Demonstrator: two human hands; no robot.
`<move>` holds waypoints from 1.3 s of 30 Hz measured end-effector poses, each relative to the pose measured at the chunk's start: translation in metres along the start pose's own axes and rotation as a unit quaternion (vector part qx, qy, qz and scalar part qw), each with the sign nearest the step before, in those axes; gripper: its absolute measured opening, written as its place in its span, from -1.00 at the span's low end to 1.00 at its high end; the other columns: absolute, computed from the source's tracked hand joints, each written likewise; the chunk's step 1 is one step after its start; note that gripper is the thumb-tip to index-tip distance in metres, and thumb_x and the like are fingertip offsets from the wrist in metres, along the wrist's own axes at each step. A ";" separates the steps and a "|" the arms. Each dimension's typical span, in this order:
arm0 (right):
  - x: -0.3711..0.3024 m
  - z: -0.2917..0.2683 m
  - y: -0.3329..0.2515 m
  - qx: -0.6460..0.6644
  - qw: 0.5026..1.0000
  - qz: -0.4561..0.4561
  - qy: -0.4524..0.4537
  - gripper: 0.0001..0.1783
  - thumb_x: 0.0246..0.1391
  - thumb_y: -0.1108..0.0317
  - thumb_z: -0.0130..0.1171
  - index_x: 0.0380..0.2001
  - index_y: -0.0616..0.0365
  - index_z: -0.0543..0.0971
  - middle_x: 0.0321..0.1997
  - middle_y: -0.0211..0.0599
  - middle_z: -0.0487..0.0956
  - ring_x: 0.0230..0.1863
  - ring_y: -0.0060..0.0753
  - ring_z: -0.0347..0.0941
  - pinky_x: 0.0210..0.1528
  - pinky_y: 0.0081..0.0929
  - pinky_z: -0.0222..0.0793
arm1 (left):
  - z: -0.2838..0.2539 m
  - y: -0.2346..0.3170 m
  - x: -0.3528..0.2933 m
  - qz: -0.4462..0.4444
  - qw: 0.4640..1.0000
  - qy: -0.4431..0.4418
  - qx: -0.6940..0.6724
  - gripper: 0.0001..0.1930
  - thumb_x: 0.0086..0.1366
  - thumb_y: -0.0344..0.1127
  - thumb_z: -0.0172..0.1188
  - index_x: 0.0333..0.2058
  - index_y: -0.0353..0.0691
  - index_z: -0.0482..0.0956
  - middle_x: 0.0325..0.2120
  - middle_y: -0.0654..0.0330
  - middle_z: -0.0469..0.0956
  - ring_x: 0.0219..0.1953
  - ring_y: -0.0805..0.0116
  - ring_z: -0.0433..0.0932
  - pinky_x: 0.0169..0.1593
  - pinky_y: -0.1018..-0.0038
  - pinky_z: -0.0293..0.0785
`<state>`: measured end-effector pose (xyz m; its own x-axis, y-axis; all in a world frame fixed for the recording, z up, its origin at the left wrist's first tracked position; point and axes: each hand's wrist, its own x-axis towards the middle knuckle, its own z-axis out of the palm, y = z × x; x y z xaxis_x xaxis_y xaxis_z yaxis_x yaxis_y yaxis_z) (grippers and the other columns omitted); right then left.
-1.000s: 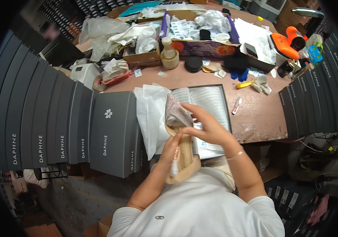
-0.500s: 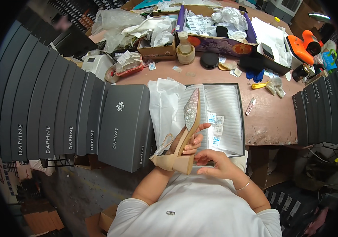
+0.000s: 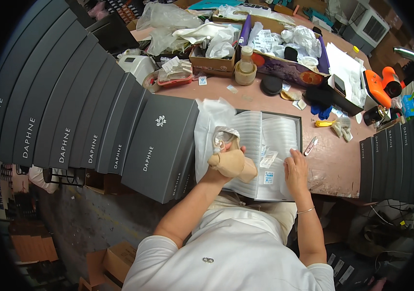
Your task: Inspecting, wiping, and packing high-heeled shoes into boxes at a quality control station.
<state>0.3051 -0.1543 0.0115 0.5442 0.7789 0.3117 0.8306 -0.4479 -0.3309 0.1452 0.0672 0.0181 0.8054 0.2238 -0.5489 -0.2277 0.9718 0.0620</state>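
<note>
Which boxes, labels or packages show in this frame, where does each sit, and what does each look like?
Left hand: holds a beige high-heeled shoe.
Right hand: flat inside the open shoe box, lined with white foam.
Small white labels: in that box.
Dark grey box lid: left, white emblem.
Dark grey boxes: row at far left.
Purple carton: table's rear, paper-filled.

Shoe packing workshop or stockroom. Long rows of identical dark grey shoe boxes (image 3: 61,111) stacked at left, more grey boxes (image 3: 396,160) at right. Worn pinkish tabletop (image 3: 333,165) cluttered: open shoe box with white foam lining (image 3: 270,145), crumpled tissue paper (image 3: 207,36), cardboard tray of scraps (image 3: 211,60), tape roll (image 3: 245,75), orange handheld tool (image 3: 379,87), loose labels. Beige heeled shoe (image 3: 231,162) above open box. Bare concrete floor (image 3: 95,218), cardboard cartons (image 3: 115,259) below.
</note>
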 end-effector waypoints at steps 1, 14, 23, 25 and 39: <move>0.002 -0.002 0.001 0.030 0.999 -0.002 0.022 -0.87 0.02 0.49 0.17 -0.32 0.22 0.48 0.08 0.02 0.46 0.13 0.10 0.35 0.18 -0.06 0.24 | -0.003 0.006 -0.003 -0.003 0.999 -0.039 -0.012 -0.74 0.35 -0.17 0.05 -0.13 -0.22 0.44 -0.22 0.02 0.56 -0.34 0.18 0.62 -0.30 0.27 0.63; -0.009 -0.022 0.017 0.352 0.889 0.268 0.119 -0.92 0.18 0.53 -0.04 -0.26 0.25 0.43 -0.22 -0.17 0.55 -0.22 -0.35 0.49 -0.16 -0.46 0.38 | 0.026 0.036 0.005 0.063 0.998 0.005 0.027 -0.74 0.29 -0.23 0.16 -0.10 -0.17 0.48 -0.20 0.14 0.54 -0.14 0.19 0.56 0.00 0.19 0.56; -0.023 -0.109 -0.048 0.623 0.761 0.180 0.015 -0.88 0.17 0.58 -0.02 -0.28 0.29 0.51 -0.29 -0.27 0.56 -0.24 -0.55 0.50 -0.20 -0.60 0.45 | 0.045 0.027 -0.002 0.049 0.997 -0.044 -0.029 -0.65 0.30 -0.21 0.13 -0.05 -0.32 0.44 -0.19 0.08 0.53 -0.10 0.16 0.57 -0.05 0.20 0.60; -0.005 -0.114 -0.080 0.554 0.799 0.032 -0.234 -0.83 0.13 0.57 0.03 -0.25 0.31 0.59 -0.20 -0.14 0.62 -0.13 -0.35 0.57 -0.09 -0.43 0.50 | 0.050 0.028 -0.006 0.008 0.994 -0.092 -0.057 -0.61 0.35 -0.17 0.05 0.00 -0.36 0.41 -0.18 0.00 0.52 -0.13 0.11 0.56 -0.09 0.21 0.60; 0.004 -0.039 0.022 -0.186 0.968 0.170 -0.005 -0.29 -0.08 0.38 0.26 0.22 0.10 0.33 0.43 0.06 0.03 0.48 0.16 -0.21 0.38 0.30 -0.39 | 0.043 0.033 -0.020 -0.208 0.930 -0.265 -0.150 -0.33 0.29 -0.24 -0.14 0.26 -0.60 -0.01 -0.08 -0.12 0.42 -0.37 0.34 0.38 -0.35 0.46 0.53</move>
<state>0.3305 -0.1782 0.0401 0.7937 0.5623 0.2321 0.5900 -0.8045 -0.0685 0.1453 0.0983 0.0668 0.9963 -0.0835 0.0198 0.0852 0.9358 -0.3422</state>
